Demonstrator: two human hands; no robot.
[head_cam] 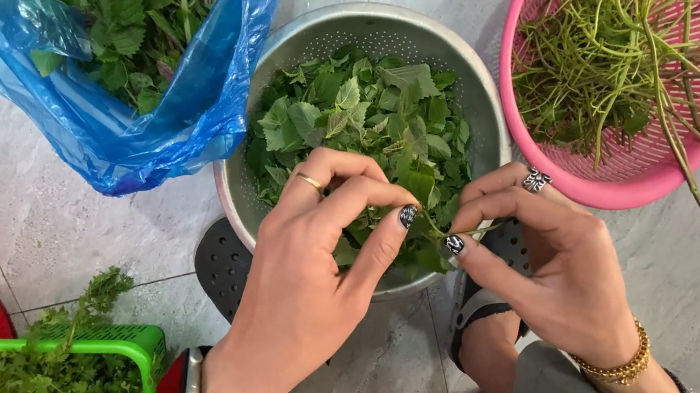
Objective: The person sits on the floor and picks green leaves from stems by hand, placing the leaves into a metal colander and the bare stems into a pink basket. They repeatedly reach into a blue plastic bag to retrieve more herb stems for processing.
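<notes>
Both hands, left hand (305, 265), right hand (548, 260), pinching leafy sprig (428, 240), stem mostly hidden; colander (480, 89) beneath

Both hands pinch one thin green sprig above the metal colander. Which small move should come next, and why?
Probably the left hand plucks the leaf and drops it into the round metal colander. The right hand pinches the thin green stem just above the picked leaves; bare stems fill the pink plastic basket.

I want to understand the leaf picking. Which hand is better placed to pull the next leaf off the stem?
Probably the left hand: its fingertips pinch the leaves directly above the metal colander, while the right hand only holds the thin stem.
</notes>
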